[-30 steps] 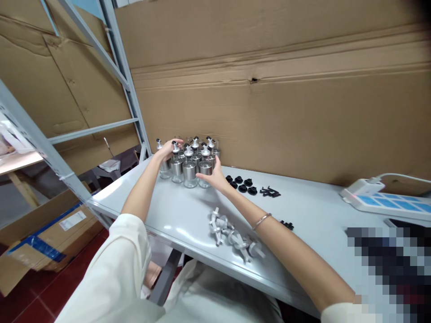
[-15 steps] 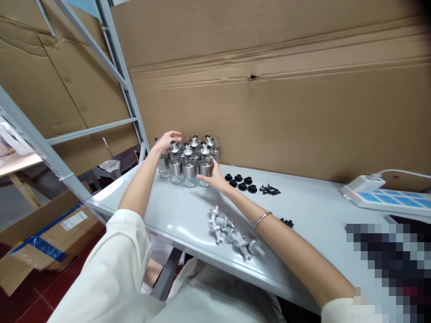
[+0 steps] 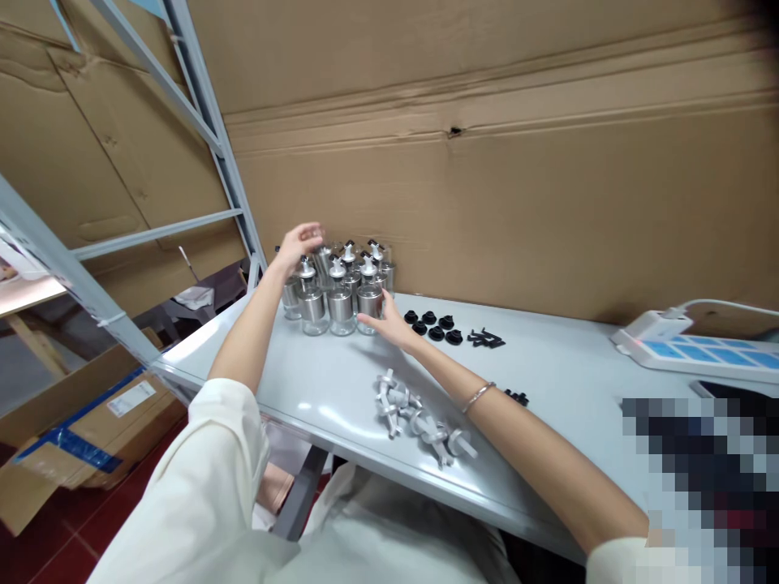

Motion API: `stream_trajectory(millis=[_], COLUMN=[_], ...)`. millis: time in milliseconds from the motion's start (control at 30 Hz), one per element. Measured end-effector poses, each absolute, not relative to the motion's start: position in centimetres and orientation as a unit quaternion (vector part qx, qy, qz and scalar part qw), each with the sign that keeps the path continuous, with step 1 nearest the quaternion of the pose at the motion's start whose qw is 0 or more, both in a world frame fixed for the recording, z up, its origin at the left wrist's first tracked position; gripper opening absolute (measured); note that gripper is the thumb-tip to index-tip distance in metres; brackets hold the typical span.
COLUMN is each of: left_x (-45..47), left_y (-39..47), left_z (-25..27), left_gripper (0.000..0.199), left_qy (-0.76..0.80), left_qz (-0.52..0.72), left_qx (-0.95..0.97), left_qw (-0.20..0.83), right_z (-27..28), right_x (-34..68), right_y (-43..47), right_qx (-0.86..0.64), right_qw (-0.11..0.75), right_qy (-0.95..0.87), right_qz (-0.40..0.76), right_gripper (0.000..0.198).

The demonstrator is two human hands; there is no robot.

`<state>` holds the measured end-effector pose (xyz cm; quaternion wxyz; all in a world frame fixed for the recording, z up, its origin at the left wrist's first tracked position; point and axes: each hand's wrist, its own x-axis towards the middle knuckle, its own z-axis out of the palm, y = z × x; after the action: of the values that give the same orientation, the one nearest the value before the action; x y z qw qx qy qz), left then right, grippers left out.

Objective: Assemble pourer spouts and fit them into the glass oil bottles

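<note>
1. Clustered glass bottles point(image 3: 341, 307) leave narrow gaps; cardboard point(image 3: 517, 219) blocks behind.
2. The right hand point(image 3: 390, 326) obstructs their right side.
3. Tabletop point(image 3: 322, 373) between bottles and silver pourer spouts point(image 3: 419, 420) offers passage.

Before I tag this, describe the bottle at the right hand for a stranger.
On the grey table, before the cardboard, stands a cluster of glass bottles. Find the front row's rightmost, a pourer-topped bottle: the right hand lays its thumb across this one alone.

No lettering can be read — the white label point(image 3: 131, 399) on the taped cardboard box point(image 3: 131, 431) is too small.
</note>
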<state>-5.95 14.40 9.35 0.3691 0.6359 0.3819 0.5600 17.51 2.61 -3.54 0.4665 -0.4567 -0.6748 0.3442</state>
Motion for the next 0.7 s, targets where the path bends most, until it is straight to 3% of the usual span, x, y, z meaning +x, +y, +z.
stream_trajectory(millis=[67,200,300,500,700], left_x=[-6.5,-7.5,-7.4,-6.6,-7.1], left_y=[14.9,13.1,8.3,-0.7,0.6], left_z=[11.9,16.9,17.8,11.7,2.5], left_gripper=[0.051,0.050,0.056,0.046,0.031], left_qy=[0.328,0.227,0.177,0.262,0.365], left_qz=[0.626,0.729,0.785,0.722,0.652], left_qx=[0.646,0.646,0.585,0.636,0.663], left_qw=[0.288,0.025,-0.102,-0.077,-0.033], right_z=[-3.2,-2.4,-2.2,-2.5,-2.5], right_x=[17.7,18.1,18.1,17.3,16.7], right_y=[2.3,1.8,1.6,2.0,2.3], right_qx=[-0.464,-0.478,-0.485,-0.486,-0.493], right_qw=[0.460,0.454,0.454,0.478,0.500], right_qy=[-0.670,-0.662,-0.655,-0.646,-0.632], right_qz=[0.351,0.358,0.359,0.343,0.328], right_gripper=[0.113,0.112,0.113,0.114,0.117])
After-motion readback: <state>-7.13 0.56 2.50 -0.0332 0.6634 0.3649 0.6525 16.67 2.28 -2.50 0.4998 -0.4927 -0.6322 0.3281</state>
